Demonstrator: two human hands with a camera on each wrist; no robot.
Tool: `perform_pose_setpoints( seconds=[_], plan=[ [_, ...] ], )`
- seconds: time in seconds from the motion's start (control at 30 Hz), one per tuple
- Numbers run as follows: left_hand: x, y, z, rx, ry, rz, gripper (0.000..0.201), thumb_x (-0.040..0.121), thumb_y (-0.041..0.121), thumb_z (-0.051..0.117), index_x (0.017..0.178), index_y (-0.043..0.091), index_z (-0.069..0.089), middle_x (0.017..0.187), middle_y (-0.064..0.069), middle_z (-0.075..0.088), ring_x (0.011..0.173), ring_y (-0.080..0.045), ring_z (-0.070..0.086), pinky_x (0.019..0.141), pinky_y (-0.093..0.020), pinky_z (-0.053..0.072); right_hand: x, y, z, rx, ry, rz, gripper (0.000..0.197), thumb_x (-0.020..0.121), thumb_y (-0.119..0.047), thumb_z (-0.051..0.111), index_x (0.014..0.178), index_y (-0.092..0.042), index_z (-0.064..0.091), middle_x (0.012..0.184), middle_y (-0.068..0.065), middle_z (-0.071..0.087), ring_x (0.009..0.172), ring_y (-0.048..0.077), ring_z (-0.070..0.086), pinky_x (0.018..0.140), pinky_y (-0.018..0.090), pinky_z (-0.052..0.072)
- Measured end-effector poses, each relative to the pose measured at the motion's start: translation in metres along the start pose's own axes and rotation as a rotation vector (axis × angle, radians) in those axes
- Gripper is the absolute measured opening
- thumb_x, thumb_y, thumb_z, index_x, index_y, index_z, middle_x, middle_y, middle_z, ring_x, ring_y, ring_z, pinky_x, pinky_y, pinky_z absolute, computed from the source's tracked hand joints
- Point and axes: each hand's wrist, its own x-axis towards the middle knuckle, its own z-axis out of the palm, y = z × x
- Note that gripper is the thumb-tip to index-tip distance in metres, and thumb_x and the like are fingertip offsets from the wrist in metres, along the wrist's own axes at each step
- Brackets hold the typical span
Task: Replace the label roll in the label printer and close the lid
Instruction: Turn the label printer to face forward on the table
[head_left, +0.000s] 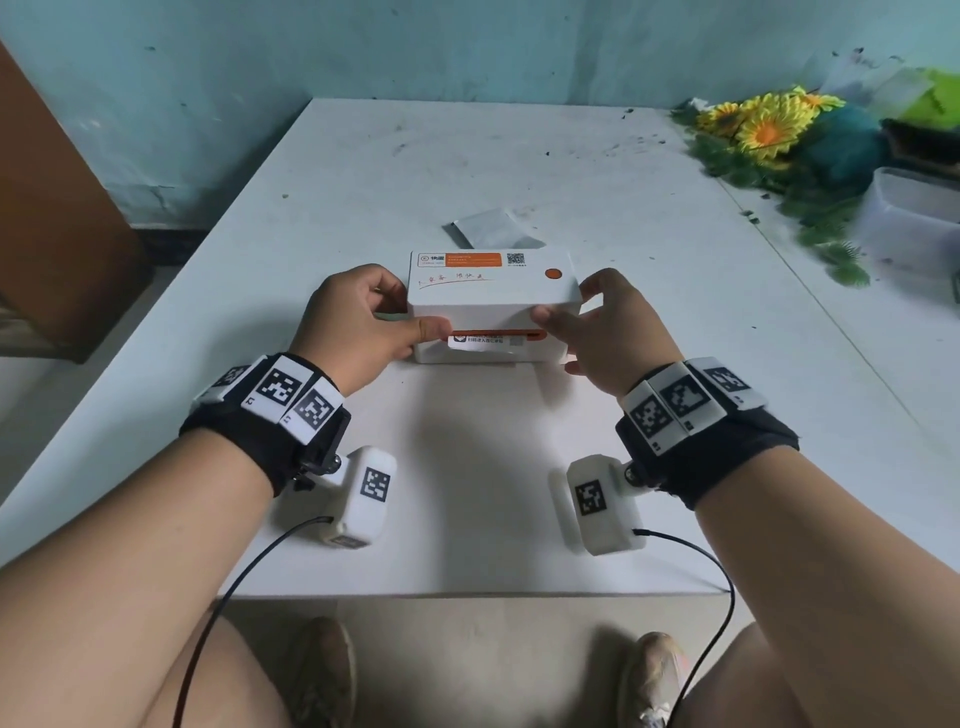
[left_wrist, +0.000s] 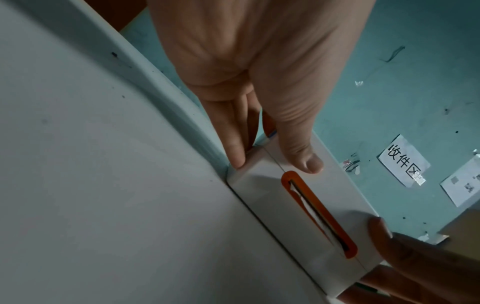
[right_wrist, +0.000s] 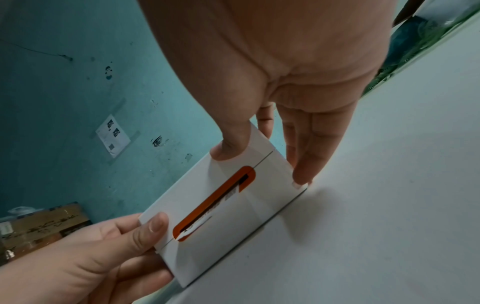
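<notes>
**Printer braced from both ends, lid down**

Head view first: the label printer (head_left: 493, 306) is seen standing on the white table (head_left: 467, 467), square to the person, and every other place is read off it. At its left end the left hand (head_left: 358, 325) is clamped, thumb laid across the front near the seam, fingers curled behind the side. At its right end the right hand (head_left: 605, 332) is set likewise, thumb on the front corner, fingers wrapped round the side. Such a two-sided hold is judged to serve for finding the side catches or steadying the body; which one cannot be told. The lid (head_left: 491, 278) is seen down, and a label strip (head_left: 480, 341) is poking from the orange slot. Just behind the printer a grey pouch (head_left: 493, 235) is lying; far to its right, artificial sunflowers (head_left: 769, 122) and a clear tub (head_left: 914, 218).

Left wrist view now: the thumb is pressed above the seam beside the orange slot (left_wrist: 319, 214), while fingertips (left_wrist: 235, 156) are pinching the printer's end edge.

Right wrist view: the same pinch is mirrored, thumb on the upper shell, fingers straight along the side down to the table. Behind the printer a scuffed teal wall (right_wrist: 64, 82) is shown, a paper notice (right_wrist: 113, 135) taped to it.
</notes>
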Motion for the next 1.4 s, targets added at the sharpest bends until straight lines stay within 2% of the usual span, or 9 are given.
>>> perform_pose_setpoints(
  seconds=[0.1,0.27,0.37,0.53,0.8,0.97,1.1,1.4],
  plan=[
    [0.001,0.004,-0.001,-0.021,-0.016,-0.038,0.050,0.071,0.013,0.100,0.097,-0.005,0.062,0.098,-0.006,0.085,0.092,-0.030,0.083,0.082,-0.056,0.068,0.000,0.000,0.000,0.007,0.002,-0.004,0.050,0.087,-0.053,0.080,0.113,-0.020,0.052,0.102,0.006,0.074,0.089,0.034,0.076,0.083,0.057,0.065],
    [0.004,0.007,-0.004,-0.009,-0.036,-0.046,0.050,0.069,0.010,0.100,0.099,-0.006,0.064,0.096,-0.009,0.085,0.091,-0.035,0.082,0.085,-0.058,0.067,0.001,-0.002,-0.001,0.013,-0.016,0.014,0.050,0.088,-0.049,0.082,0.114,-0.017,0.053,0.101,0.008,0.075,0.082,0.034,0.079,0.080,0.057,0.066],
    [0.004,0.008,-0.003,0.001,-0.029,-0.044,0.049,0.069,0.008,0.100,0.099,-0.007,0.064,0.096,-0.012,0.084,0.090,-0.036,0.082,0.084,-0.059,0.067,0.003,-0.002,-0.003,-0.002,-0.027,0.012,0.050,0.087,-0.049,0.083,0.112,-0.017,0.053,0.101,0.010,0.075,0.084,0.035,0.078,0.078,0.057,0.066],
    [0.005,0.007,-0.004,-0.007,-0.029,-0.044,0.049,0.068,0.010,0.101,0.097,-0.005,0.065,0.095,-0.011,0.085,0.091,-0.035,0.082,0.084,-0.059,0.067,0.005,-0.001,-0.004,-0.044,-0.033,-0.010,0.046,0.085,-0.052,0.082,0.102,-0.022,0.052,0.100,0.008,0.078,0.087,0.034,0.078,0.083,0.058,0.065],
    [0.006,0.008,-0.005,-0.008,-0.037,-0.042,0.047,0.068,0.010,0.101,0.096,-0.004,0.064,0.095,-0.010,0.085,0.090,-0.035,0.082,0.085,-0.059,0.066,0.004,-0.004,-0.006,-0.071,-0.010,-0.022,0.048,0.084,-0.053,0.083,0.103,-0.020,0.053,0.098,0.006,0.078,0.087,0.032,0.077,0.083,0.058,0.064],
    [0.004,0.008,-0.005,0.011,-0.045,-0.023,0.047,0.071,0.011,0.099,0.096,-0.003,0.062,0.096,-0.010,0.085,0.090,-0.033,0.083,0.083,-0.058,0.067,0.002,-0.005,-0.006,-0.076,-0.014,-0.022,0.048,0.086,-0.053,0.082,0.104,-0.019,0.053,0.098,0.007,0.077,0.086,0.034,0.077,0.083,0.058,0.064],
    [0.001,0.010,-0.005,0.033,-0.059,0.003,0.043,0.078,0.013,0.096,0.098,-0.002,0.060,0.096,-0.007,0.085,0.086,-0.027,0.084,0.082,-0.054,0.068,0.000,-0.006,-0.006,-0.067,-0.011,-0.017,0.050,0.086,-0.052,0.082,0.107,-0.017,0.053,0.097,0.009,0.076,0.087,0.036,0.077,0.084,0.060,0.063],
    [-0.001,0.012,-0.004,0.048,-0.097,-0.006,0.044,0.086,0.022,0.090,0.104,0.002,0.056,0.110,-0.008,0.083,0.092,-0.020,0.083,0.082,-0.050,0.069,-0.001,-0.005,-0.001,-0.073,-0.009,-0.014,0.050,0.088,-0.054,0.079,0.108,-0.019,0.050,0.101,0.007,0.074,0.090,0.035,0.075,0.085,0.058,0.063]
  ],
)
